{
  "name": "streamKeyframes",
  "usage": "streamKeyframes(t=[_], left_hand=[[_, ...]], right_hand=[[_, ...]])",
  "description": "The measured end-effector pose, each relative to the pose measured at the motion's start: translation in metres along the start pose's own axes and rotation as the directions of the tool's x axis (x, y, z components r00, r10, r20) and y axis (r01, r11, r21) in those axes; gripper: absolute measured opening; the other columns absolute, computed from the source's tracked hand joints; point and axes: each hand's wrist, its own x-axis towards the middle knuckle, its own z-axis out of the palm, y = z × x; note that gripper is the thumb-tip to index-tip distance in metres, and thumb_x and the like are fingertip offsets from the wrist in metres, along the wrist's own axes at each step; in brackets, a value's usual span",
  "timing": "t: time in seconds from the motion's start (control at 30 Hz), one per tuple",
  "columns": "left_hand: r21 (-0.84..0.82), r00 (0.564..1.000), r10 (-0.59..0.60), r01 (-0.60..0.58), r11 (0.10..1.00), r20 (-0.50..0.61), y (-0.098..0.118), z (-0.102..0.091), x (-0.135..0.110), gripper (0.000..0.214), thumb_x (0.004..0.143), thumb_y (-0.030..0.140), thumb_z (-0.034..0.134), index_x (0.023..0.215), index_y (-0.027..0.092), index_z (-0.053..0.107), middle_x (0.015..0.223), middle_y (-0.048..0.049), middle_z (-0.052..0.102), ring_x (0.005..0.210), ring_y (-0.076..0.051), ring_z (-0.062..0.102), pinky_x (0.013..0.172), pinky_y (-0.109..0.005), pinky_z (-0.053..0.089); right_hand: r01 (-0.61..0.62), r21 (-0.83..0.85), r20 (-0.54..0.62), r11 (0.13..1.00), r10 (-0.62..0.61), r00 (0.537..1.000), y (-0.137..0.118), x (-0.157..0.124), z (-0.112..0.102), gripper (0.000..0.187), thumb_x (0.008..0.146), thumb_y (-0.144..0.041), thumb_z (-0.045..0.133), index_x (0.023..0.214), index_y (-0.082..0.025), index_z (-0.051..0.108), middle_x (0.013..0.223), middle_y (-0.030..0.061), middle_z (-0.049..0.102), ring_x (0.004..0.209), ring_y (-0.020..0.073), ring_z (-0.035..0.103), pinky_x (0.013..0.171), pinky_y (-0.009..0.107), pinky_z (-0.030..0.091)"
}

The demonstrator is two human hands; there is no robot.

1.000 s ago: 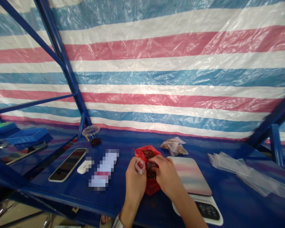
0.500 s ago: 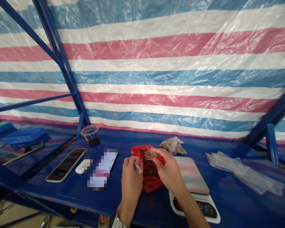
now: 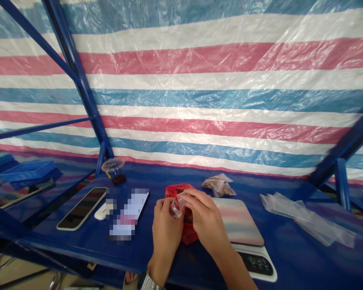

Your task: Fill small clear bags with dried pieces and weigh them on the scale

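Note:
My left hand point(image 3: 167, 231) is closed on a small clear plastic bag point(image 3: 175, 209), its mouth held apart above the red bag. My right hand point(image 3: 206, 219) has its fingers closed round a small clear cup point(image 3: 184, 197), tilted against the mouth of the clear bag. Most of the cup is hidden behind the fingers. Under both hands lies the opened red plastic bag point(image 3: 190, 235), holding dark brown bits that look dried. A kitchen scale point(image 3: 243, 221) with a shiny plate sits just right of my right hand.
Filled small bags point(image 3: 219, 185) lie behind the scale. Flat clear zip bags point(image 3: 305, 217) are spread at the right. To the left are two phones point(image 3: 82, 209), a white case point(image 3: 101, 211) and a lidded cup point(image 3: 116, 171) of dark liquid. Blue metal posts point(image 3: 86, 88) frame the table.
My right hand has moved left with the small cup, from over the red bag to the mouth of the clear bag, and tilted it. My left hand has stayed nearly in place.

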Motion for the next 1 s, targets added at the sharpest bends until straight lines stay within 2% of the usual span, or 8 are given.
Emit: streamKeyframes(t=[0.1, 0.2, 0.27, 0.37, 0.47, 0.63, 0.87, 1.0], left_hand=[[-0.006, 0.999, -0.031, 0.031, 1.000, -0.039, -0.004, -0.001, 0.001, 0.017, 0.091, 0.035, 0.065, 0.101, 0.022, 0.069, 0.112, -0.0114, 0.064, 0.093, -0.026, 0.067, 0.078, -0.035, 0.052], [-0.032, 0.997, -0.058, 0.056, 0.998, -0.060, -0.008, -0.002, 0.003, 0.011, 0.088, 0.028, 0.063, 0.095, 0.020, 0.065, 0.107, -0.0121, 0.065, 0.083, -0.023, 0.067, 0.076, -0.034, 0.051], [-0.060, 0.996, -0.090, 0.089, 0.994, -0.003, -0.010, -0.003, 0.004, 0.005, 0.086, 0.021, 0.060, 0.091, 0.020, 0.062, 0.093, -0.0088, 0.067, 0.076, -0.022, 0.066, 0.072, -0.032, 0.049], [-0.109, 0.990, -0.106, 0.116, 0.987, 0.093, -0.011, -0.002, 0.005, 0.008, 0.085, 0.015, 0.056, 0.088, 0.022, 0.059, 0.076, -0.0031, 0.066, 0.070, -0.020, 0.065, 0.066, -0.028, 0.045], [-0.215, 0.995, -0.049, 0.067, 0.974, 0.089, -0.008, -0.001, 0.006, 0.006, 0.083, 0.017, 0.055, 0.083, 0.023, 0.057, 0.072, 0.0000, 0.062, 0.066, -0.017, 0.059, 0.064, -0.025, 0.043], [-0.468, 0.996, 0.006, 0.037, 0.883, 0.090, -0.001, -0.001, 0.008, 0.008, 0.077, 0.025, 0.058, 0.076, 0.023, 0.050, 0.069, 0.0042, 0.049, 0.064, -0.013, 0.049, 0.062, -0.022, 0.043], [-0.581, 0.992, 0.013, 0.063, 0.811, 0.126, -0.001, -0.006, 0.012, 0.009, 0.074, 0.020, 0.060, 0.076, 0.021, 0.051, 0.072, 0.0045, 0.049, 0.067, -0.012, 0.048, 0.065, -0.021, 0.044], [-0.556, 0.996, 0.027, 0.026, 0.831, 0.087, -0.004, -0.006, 0.014, 0.009, 0.076, 0.020, 0.061, 0.077, 0.021, 0.052, 0.072, 0.0047, 0.051, 0.066, -0.012, 0.050, 0.065, -0.022, 0.044]], right_hand=[[-0.135, -0.093, 0.055, 0.987, 0.140, 0.989, 0.013, -0.004, 0.003, 0.044, 0.095, -0.007, 0.048, 0.126, -0.025, 0.073, 0.129, 0.0089, 0.071, 0.119, 0.0235, 0.066, 0.106, 0.041, 0.052], [-0.237, -0.263, 0.153, 0.935, 0.283, 0.947, 0.021, -0.010, 0.005, 0.040, 0.092, -0.006, 0.053, 0.120, -0.024, 0.075, 0.123, 0.0087, 0.073, 0.112, 0.0258, 0.068, 0.100, 0.042, 0.052], [-0.301, -0.363, 0.111, 0.882, 0.361, 0.926, 0.019, -0.011, 0.005, 0.039, 0.091, -0.006, 0.055, 0.119, -0.024, 0.075, 0.121, 0.0087, 0.074, 0.111, 0.0271, 0.068, 0.097, 0.042, 0.049], [-0.337, -0.428, 0.035, 0.839, 0.388, 0.921, 0.011, -0.009, 0.005, 0.039, 0.091, -0.006, 0.055, 0.119, -0.025, 0.074, 0.122, 0.0084, 0.073, 0.113, 0.0280, 0.066, 0.098, 0.042, 0.046], [-0.324, -0.407, 0.077, 0.854, 0.385, 0.920, 0.008, -0.006, 0.007, 0.042, 0.090, -0.003, 0.052, 0.121, -0.024, 0.072, 0.125, 0.0082, 0.073, 0.115, 0.0269, 0.066, 0.099, 0.041, 0.045], [-0.291, -0.344, 0.179, 0.893, 0.367, 0.913, 0.013, -0.008, 0.016, 0.049, 0.087, 0.001, 0.048, 0.122, -0.023, 0.072, 0.126, 0.0077, 0.072, 0.111, 0.0259, 0.069, 0.098, 0.039, 0.049], [-0.323, -0.220, 0.118, 0.920, 0.354, 0.928, 0.023, -0.014, 0.019, 0.055, 0.082, 0.000, 0.051, 0.129, -0.023, 0.071, 0.120, 0.0101, 0.072, 0.107, 0.0261, 0.071, 0.097, 0.038, 0.055], [-0.365, -0.098, 0.112, 0.926, 0.375, 0.920, 0.023, -0.012, 0.018, 0.048, 0.082, -0.002, 0.052, 0.117, -0.023, 0.075, 0.117, 0.0095, 0.073, 0.105, 0.0255, 0.072, 0.096, 0.038, 0.057]])
